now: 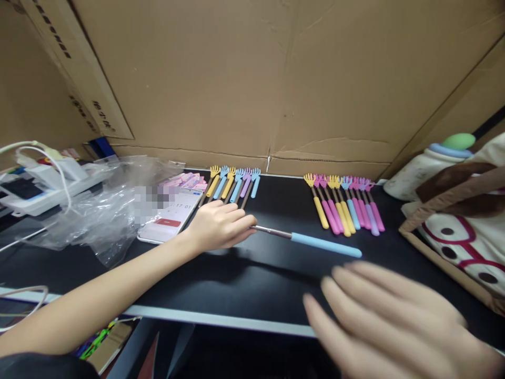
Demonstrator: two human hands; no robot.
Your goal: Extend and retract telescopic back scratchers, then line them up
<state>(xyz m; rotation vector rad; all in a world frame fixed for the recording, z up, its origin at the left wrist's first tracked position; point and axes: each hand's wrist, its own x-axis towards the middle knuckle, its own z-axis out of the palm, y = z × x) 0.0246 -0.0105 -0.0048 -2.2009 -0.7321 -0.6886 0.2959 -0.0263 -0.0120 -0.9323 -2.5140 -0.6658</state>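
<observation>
My left hand (pixel 221 225) is closed around the metal end of a blue-handled back scratcher (pixel 325 245), which lies across the black tabletop (pixel 276 273) and points right. My right hand (pixel 390 321) hovers low in front, fingers stretched out and apart, blurred and holding nothing. Behind my left hand lies a row of several small scratchers (pixel 234 184) in yellow, blue and purple. Further right lies a second row of scratchers (pixel 347 205) in yellow, pink, blue and purple.
A phone (pixel 171 217) with a timer screen lies left of my left hand, beside crumpled clear plastic bags (pixel 106 205). A white device with cables (pixel 43 181) sits far left. A cloth bag (pixel 465 221) stands at right. Cardboard (pixel 252 79) walls the back.
</observation>
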